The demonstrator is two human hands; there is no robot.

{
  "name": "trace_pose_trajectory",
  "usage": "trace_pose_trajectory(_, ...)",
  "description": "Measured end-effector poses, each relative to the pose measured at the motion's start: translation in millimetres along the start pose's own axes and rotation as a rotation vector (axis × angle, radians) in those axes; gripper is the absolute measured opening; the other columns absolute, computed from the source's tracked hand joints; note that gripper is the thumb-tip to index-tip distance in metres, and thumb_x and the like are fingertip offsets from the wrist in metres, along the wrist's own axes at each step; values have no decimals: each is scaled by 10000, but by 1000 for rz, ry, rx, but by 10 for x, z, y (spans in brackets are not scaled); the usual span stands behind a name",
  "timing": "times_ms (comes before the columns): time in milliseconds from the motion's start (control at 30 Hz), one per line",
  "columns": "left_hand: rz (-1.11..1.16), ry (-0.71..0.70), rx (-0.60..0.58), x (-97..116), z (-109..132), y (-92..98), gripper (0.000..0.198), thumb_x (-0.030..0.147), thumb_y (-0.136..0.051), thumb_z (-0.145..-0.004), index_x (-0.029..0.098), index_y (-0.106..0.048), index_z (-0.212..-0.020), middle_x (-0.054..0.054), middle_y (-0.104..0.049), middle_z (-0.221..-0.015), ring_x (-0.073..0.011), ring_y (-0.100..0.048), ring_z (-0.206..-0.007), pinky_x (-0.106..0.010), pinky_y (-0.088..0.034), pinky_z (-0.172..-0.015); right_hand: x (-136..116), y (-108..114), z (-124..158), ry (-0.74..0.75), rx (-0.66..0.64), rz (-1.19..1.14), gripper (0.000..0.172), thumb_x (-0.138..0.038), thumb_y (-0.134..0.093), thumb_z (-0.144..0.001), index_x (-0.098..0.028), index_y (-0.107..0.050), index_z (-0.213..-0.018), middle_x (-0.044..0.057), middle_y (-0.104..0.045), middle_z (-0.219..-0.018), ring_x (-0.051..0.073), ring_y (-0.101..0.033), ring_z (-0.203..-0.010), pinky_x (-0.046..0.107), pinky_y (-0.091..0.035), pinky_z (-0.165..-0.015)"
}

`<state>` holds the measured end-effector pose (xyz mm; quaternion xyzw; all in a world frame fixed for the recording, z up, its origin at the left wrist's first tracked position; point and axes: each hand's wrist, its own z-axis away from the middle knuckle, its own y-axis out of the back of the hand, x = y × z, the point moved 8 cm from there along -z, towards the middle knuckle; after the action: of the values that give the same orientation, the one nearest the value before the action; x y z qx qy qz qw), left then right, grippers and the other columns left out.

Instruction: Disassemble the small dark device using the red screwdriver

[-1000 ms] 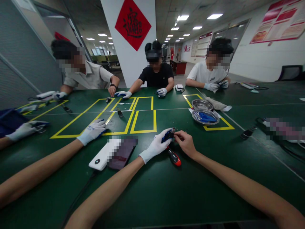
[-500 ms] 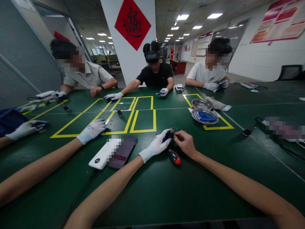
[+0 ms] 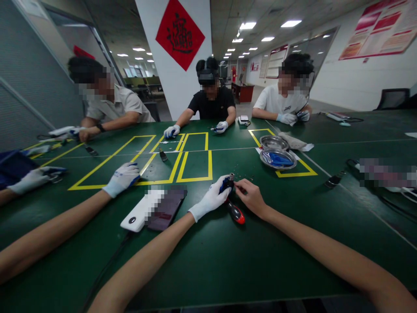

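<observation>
My left hand, in a white glove, is closed around a small dark blue part with a metal tip. My bare right hand pinches at that metal tip from the right side. Just below both hands a red and black screwdriver lies on the green table. Tiny loose bits, too small to name, are scattered on the table just beyond my hands.
A white power bank and a dark phone lie left of my hands. Another person's gloved hand rests by the yellow tape boxes. Two metal trays stand at the right. Three people sit across the table.
My hands stay together on the small part, shifted slightly left in the view. Across the table, the person in black drew a gloved hand back and the person at left moved an arm leftward.
</observation>
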<state>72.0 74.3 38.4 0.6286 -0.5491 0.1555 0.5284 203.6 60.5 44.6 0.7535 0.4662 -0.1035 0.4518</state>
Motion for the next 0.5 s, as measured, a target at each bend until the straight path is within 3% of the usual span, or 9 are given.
trace_pose_trajectory(267,152,48,116,-100,-59,50,382,255,-523,-847,169,-475,-1216,-88,-586,-1170,-190,-560,-1079,-351,-430,-985,-33,-31,9,-6,-28,45,354,-213,-444,-911,-222,-539,-1252,70,-631,-1020,184,-614,-827,328,-507,-756)
trace_pose_trajectory(400,369,131,161,-259,-141,120,380,304,-578,-816,173,-492,-1162,-87,-596,-1116,-181,-588,-1010,-352,-472,-928,-9,-33,16,-34,-32,1,344,-222,-472,-892,-203,-542,-1229,68,-650,-992,174,-615,-771,315,-508,-712)
trace_pose_trajectory(500,531,234,273,-480,-194,314,409,319,-633,-762,176,-492,-1119,-79,-600,-1071,-168,-606,-934,-374,-498,-884,-11,-43,26,-25,-50,16,293,-205,-487,-875,-197,-580,-1153,58,-660,-943,163,-609,-735,299,-497,-697)
